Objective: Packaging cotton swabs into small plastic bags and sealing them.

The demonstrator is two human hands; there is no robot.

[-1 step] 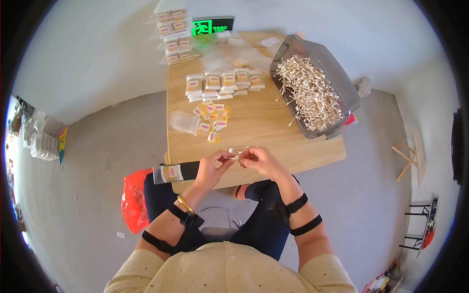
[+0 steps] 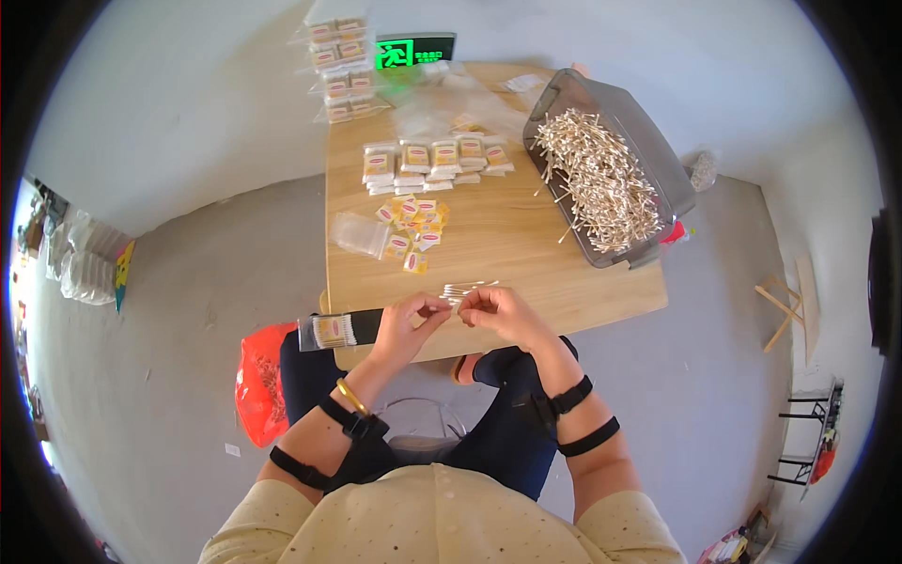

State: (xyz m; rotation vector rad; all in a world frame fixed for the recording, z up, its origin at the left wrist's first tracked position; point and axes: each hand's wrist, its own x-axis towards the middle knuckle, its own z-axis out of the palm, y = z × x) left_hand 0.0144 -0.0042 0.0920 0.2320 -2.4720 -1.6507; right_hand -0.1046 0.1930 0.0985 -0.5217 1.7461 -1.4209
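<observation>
Working just above the near edge of a pale wood-grain table (image 2: 507,226), the two bare hands face each other, a narrow gap between their fingertips. The left hand (image 2: 413,324) is half curled, thumb and forefinger drawn toward each other; the right hand (image 2: 503,312) bends its fingers inward and down in a similar loose pinch. Whether either pinch is closed on a swab is too small to make out.

Directly beyond the fingertips lies a small loose group of thin white cotton swabs (image 2: 458,291), on the tabletop. Their long axes run mostly left to right, the right-hand ends angled slightly away from the person.

Left of the left hand, a clear flat plastic bag of swabs with a yellow-and-white card (image 2: 332,331) lies lengthwise left to right, next to a flat black pad (image 2: 365,327). Farther out are scattered yellow-and-white cards (image 2: 416,221), flat clear plastic bags (image 2: 359,234) and rows of filled packets (image 2: 433,162). At far right, a tilted grey translucent plastic bin (image 2: 662,155) holds a heap of swabs.
</observation>
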